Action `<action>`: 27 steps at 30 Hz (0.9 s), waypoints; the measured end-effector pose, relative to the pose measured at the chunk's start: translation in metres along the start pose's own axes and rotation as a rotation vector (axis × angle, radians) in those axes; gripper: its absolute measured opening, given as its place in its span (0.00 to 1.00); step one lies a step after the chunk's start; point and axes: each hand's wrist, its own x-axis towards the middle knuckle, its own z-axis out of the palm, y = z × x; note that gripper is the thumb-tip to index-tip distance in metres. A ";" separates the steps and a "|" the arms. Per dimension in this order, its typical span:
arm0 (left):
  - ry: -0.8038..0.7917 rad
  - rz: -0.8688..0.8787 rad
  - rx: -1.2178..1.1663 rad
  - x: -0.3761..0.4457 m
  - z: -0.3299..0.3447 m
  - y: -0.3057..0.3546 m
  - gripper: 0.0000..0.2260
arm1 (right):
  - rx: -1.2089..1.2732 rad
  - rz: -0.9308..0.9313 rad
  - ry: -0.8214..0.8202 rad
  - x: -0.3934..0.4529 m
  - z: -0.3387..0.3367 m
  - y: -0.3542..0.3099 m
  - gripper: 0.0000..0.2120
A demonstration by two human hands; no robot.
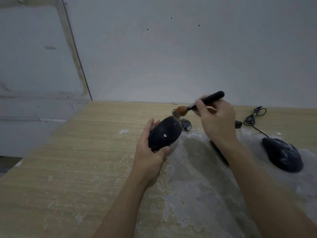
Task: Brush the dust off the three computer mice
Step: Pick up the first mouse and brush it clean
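Three black computer mice show before us, though one is mostly hidden. We take the wooden desk [68,169] as our landmark: pale wood grain, smeared with whitish dust over its right half, its far edge meeting a grey wall [171,57].

Above the middle of the desk, our left hand [151,152] is curled around the held mouse [164,133], thumb along its left side and fingers wrapped under its near end, lifting it clear of the desk with its nose tilted up and away. A small pale mark shows on its back.

Our right hand [214,121] is closed in a pinch on the brush [202,103], gripping the black handle near the ferrule. The handle points up and to the right; the orange-brown bristle head hangs just above the nose of the held mouse, and we cannot tell whether it touches.

On the desk's dusty right side lies the wired mouse [283,155], its black cable [253,117] running back toward the desk's far edge in loose coils. Under our right forearm, a dark edge of the hidden mouse [219,153] shows on the desk. Toward the far edge, behind the held mouse, sits a USB plug [187,127] with a short loop of cord.
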 end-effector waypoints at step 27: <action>0.124 -0.162 -0.564 0.010 -0.011 0.001 0.30 | -0.217 0.046 -0.043 -0.010 -0.002 -0.005 0.05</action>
